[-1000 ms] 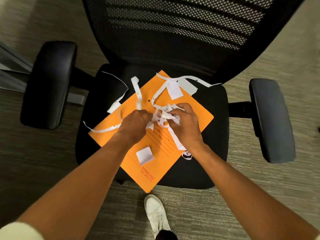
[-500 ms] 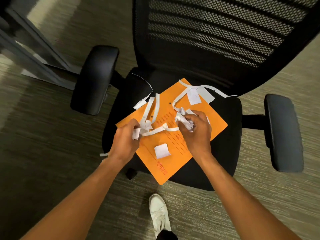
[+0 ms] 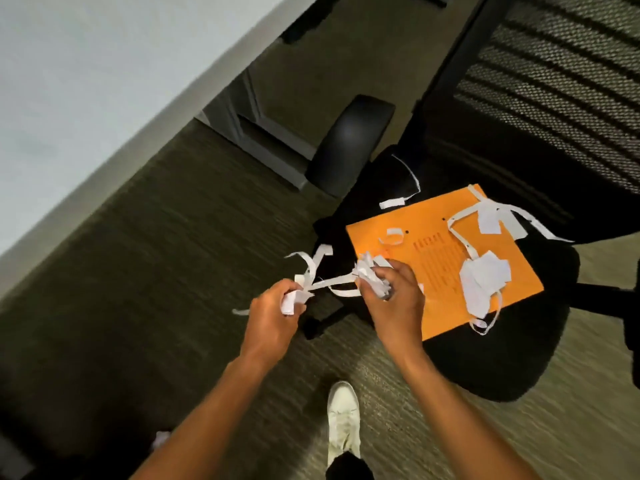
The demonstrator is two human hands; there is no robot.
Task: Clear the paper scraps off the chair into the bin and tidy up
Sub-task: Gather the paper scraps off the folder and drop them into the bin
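My left hand [image 3: 273, 315] is closed on a bunch of white paper strips [image 3: 313, 271], held over the carpet left of the black office chair [image 3: 478, 362]. My right hand [image 3: 393, 299] grips a crumpled wad of scraps [image 3: 369, 268] at the seat's front left edge. One long strip runs between the two hands. An orange folder [image 3: 429, 258] lies on the seat with more white scraps [image 3: 485, 282] and strips [image 3: 491, 216] on it. A small scrap [image 3: 391, 203] rests on the bare seat. No bin is in view.
A light wall [image 3: 69, 98] and baseboard run along the left. A dark metal frame [image 3: 242, 129] stands on the carpet behind the chair's left armrest [image 3: 349, 143]. My white shoe [image 3: 343, 415] is on the carpet below. A small white scrap [image 3: 161, 438] lies on the floor.
Both hands have lifted with their scraps and swung left off the seat. The view has turned left, bringing the wall in. A pile of scraps is left on the folder.
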